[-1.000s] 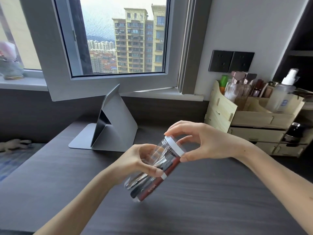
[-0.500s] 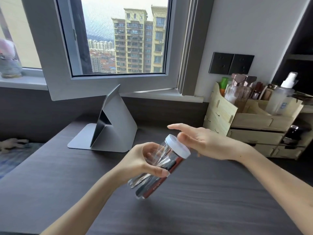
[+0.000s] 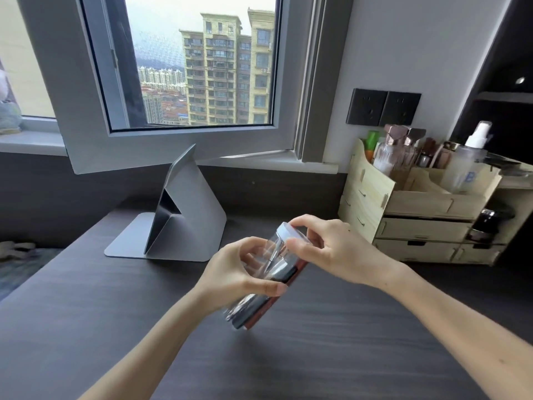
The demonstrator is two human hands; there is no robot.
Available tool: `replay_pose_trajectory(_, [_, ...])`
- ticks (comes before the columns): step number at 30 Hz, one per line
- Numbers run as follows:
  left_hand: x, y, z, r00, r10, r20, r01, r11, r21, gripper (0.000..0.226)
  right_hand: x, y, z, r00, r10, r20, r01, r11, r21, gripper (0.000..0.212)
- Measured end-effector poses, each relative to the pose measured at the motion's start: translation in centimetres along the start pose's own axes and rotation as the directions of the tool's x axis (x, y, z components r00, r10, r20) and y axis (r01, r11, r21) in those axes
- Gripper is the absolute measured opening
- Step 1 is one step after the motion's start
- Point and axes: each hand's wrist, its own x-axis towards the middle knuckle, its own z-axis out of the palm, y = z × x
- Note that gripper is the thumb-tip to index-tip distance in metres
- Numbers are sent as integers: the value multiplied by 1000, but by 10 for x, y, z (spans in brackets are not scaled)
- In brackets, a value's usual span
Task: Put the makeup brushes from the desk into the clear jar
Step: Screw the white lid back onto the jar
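makeup brushes [image 3: 274, 272] are seen lying inside the clear jar [image 3: 259, 284], which is held tilted above the dark desk [image 3: 346, 342], its base low and toward the camera, its mouth up and away. the jar's body is wrapped by the left hand [image 3: 239, 272], fingers curled and clamped round the glass. the white lid [image 3: 291, 233] is pinched at its rim by the right hand [image 3: 331, 249], thumb and fingers closed on it. no loose brushes are visible on the desk, so the step is judged to be lid closing. the lid is best kept square to the mouth and turned gently while the body is held steady, so that no brush tip is caught under the rim.
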Motion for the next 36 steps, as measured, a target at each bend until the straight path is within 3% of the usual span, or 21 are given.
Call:
replay_pose_trajectory(5, [8,14,21,965,150,-217,-123,983,135,59,-11,3,-3,986,43,-161,-16,986,166,75])
replay_pose_trajectory(9, [25,43,50,908,247,-337,-209,967,144,54,-18,11,-17,898,156,-411,-45,963,266,67])
replay_pose_trajectory(12, [44,66,70,838,352,-417,-280,933,225,50,-23,19,-38,836,262,-482,-59,916,396,54])
replay_pose_trajectory(14, [61,83,83,804,414,-427,-336,908,249,50,-26,22,-51,812,261,-522,-62,928,368,47])
replay_pose_trajectory(16, [81,100,96,796,467,-384,-408,884,230,60,-26,28,-69,758,221,-614,-48,957,285,50])
replay_pose_trajectory(19, [113,122,107,841,495,-218,-455,865,212,82,-26,46,-108,633,191,-750,-69,979,191,50])
replay_pose_trajectory(21, [133,137,111,889,452,-79,-431,881,194,84,-27,59,-134,586,158,-795,-104,987,119,51])
replay_pose_trajectory(22, [142,142,113,909,416,-7,-413,905,102,81,-27,67,-144,579,127,-805,-130,990,63,52])
replay_pose_trajectory(25, [164,154,119,934,316,165,-266,926,-268,68,-27,86,-169,584,57,-809,-196,978,-73,52])
replay_pose_trajectory(27, [175,159,125,931,302,205,-218,911,-350,64,-25,99,-181,598,42,-800,-235,964,-124,53])
replay_pose_trajectory(31, [182,169,140,919,303,254,-200,910,-363,67,-20,124,-190,652,18,-758,-266,942,-206,62])
replay_pose_trajectory(36, [195,164,157,946,221,235,-170,961,-218,66,-16,149,-183,679,49,-732,-305,926,-221,51])
